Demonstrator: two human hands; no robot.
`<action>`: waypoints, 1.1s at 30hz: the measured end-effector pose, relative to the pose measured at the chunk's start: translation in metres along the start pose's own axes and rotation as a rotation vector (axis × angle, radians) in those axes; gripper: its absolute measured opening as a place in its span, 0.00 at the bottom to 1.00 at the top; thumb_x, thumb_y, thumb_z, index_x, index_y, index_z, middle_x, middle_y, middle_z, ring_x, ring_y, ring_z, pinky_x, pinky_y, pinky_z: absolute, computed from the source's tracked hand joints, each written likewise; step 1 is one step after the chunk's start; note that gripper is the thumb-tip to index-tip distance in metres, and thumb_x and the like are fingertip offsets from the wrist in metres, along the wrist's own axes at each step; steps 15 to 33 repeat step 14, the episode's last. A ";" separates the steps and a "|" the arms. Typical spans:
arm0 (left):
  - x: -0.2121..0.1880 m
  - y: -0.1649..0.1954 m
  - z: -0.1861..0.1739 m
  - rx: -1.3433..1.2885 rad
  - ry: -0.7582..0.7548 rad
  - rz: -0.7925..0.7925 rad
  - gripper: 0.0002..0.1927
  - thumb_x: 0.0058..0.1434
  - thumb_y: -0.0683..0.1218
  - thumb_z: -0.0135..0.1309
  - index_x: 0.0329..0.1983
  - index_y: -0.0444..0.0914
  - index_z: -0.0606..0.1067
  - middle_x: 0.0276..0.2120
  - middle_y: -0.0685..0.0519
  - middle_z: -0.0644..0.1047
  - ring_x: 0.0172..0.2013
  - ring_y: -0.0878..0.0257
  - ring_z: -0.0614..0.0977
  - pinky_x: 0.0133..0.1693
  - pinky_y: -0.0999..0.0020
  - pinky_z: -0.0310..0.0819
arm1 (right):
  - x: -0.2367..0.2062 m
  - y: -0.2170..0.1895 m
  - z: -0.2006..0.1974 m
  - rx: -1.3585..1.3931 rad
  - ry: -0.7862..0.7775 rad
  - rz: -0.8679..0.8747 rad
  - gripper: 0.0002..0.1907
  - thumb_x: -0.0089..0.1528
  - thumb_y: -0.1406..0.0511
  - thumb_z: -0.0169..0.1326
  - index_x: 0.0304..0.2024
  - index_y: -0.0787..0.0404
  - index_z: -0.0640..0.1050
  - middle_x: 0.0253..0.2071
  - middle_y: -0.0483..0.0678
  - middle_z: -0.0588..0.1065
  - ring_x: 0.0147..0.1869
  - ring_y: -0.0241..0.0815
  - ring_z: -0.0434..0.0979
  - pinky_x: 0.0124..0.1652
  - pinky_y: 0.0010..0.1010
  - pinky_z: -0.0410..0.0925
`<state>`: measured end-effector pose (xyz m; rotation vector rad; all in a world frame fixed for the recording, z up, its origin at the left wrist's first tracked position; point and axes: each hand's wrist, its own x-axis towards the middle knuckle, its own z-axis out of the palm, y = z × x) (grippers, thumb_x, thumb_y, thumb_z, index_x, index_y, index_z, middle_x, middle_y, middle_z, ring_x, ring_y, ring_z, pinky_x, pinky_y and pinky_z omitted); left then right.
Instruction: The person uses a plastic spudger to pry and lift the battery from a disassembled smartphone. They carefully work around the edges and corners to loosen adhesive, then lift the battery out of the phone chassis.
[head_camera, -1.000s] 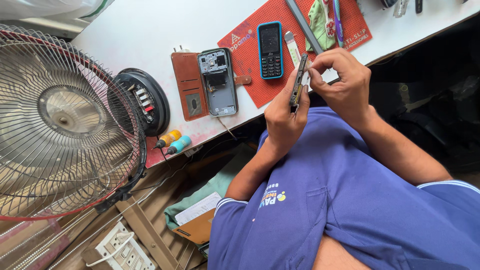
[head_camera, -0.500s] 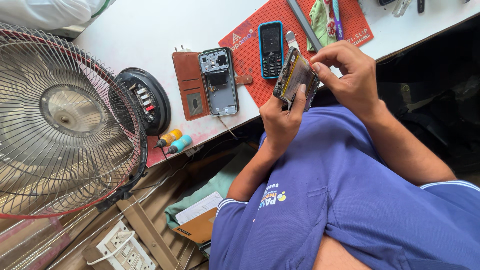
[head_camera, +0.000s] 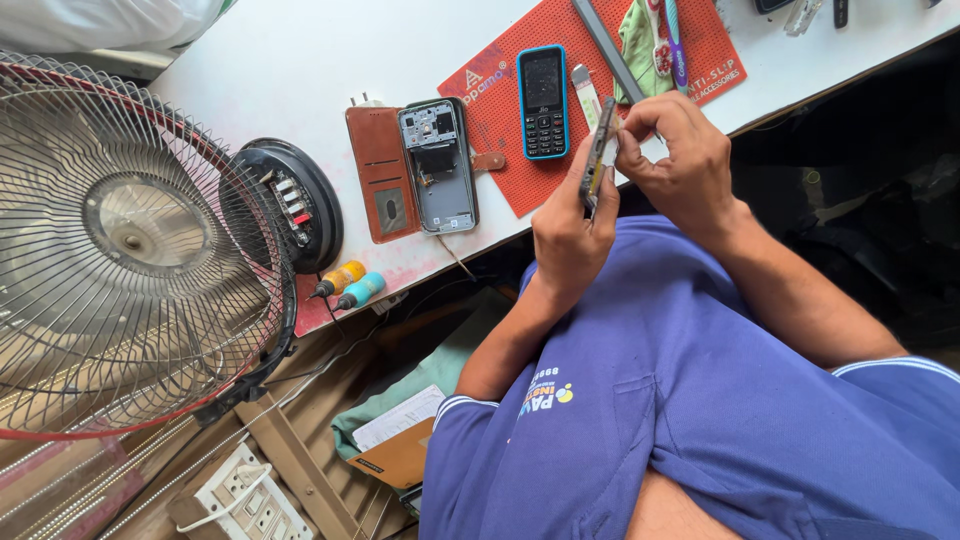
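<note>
Presently, findings as follows.

Left hand: left hand (head_camera: 565, 235) is closed around the lower part of a phone part (head_camera: 599, 155), thumb along one edge, holding it edge-on to the camera, probably so the side seam faces the other hand.
Right hand: right hand (head_camera: 680, 160) is closed in a pinch on the upper edge of the same part, fingertips curled over it, apparently to work or steady that edge.
Part location: held in the air above the table (head_camera: 290, 60) edge, in front of the chest, just off the red mat (head_camera: 500, 120). Whether it is a frame or a screen I cannot tell.
Mat: a keypad phone (head_camera: 543, 102) with a blue rim lies face up on it, near the hands, likely set aside.
Opened phone: an opened phone (head_camera: 437, 168) lies back-off in a brown case (head_camera: 378, 170), left of the mat, internals showing.
Screwdrivers: two screwdrivers (head_camera: 345, 285), yellow and teal handles, lie at the table edge, within reach.
Fan: a fan (head_camera: 130, 240) stands at far left, well apart from the hands.
</note>
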<state>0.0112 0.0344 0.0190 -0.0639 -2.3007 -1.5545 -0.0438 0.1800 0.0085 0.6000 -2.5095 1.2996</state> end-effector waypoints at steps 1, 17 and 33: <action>-0.001 0.001 -0.002 0.008 -0.022 -0.022 0.22 0.72 0.38 0.56 0.68 0.35 0.69 0.47 0.42 0.82 0.42 0.55 0.88 0.44 0.66 0.82 | 0.000 0.002 -0.002 -0.019 -0.022 -0.017 0.10 0.71 0.70 0.65 0.45 0.66 0.74 0.42 0.52 0.76 0.44 0.47 0.79 0.43 0.34 0.73; -0.006 0.000 -0.016 -0.103 -0.092 -0.212 0.18 0.71 0.42 0.58 0.62 0.34 0.74 0.41 0.45 0.84 0.37 0.58 0.89 0.42 0.66 0.83 | 0.020 0.015 -0.038 0.206 -0.326 0.068 0.05 0.70 0.71 0.62 0.47 0.63 0.79 0.44 0.49 0.79 0.46 0.39 0.82 0.46 0.30 0.75; -0.006 0.000 -0.016 -0.103 -0.092 -0.212 0.18 0.71 0.42 0.58 0.62 0.34 0.74 0.41 0.45 0.84 0.37 0.58 0.89 0.42 0.66 0.83 | 0.020 0.015 -0.038 0.206 -0.326 0.068 0.05 0.70 0.71 0.62 0.47 0.63 0.79 0.44 0.49 0.79 0.46 0.39 0.82 0.46 0.30 0.75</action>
